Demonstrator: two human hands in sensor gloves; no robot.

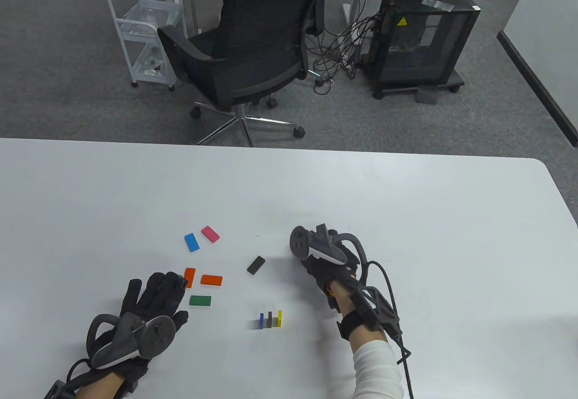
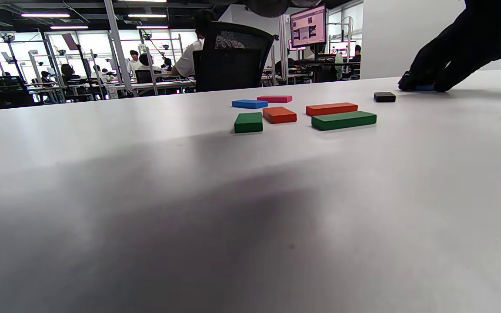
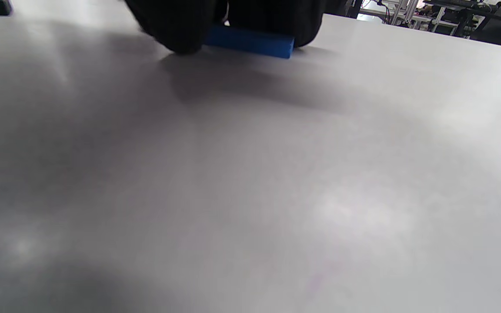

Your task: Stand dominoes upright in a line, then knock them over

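A flat blue domino is pinched against the worktop by the right hand's fingers. The left hand rests flat, fingers spread. Three upright dominoes stand at the right hand's 7 o'clock.

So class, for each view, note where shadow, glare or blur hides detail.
Table view: even light, standing dominoes slightly smeared. Left wrist view: broad shadow across the near table, bright windows behind. Right wrist view: soft and blurry, right hand shadowing the blue domino.

A black office chair stands on grey carpet beyond the white table.
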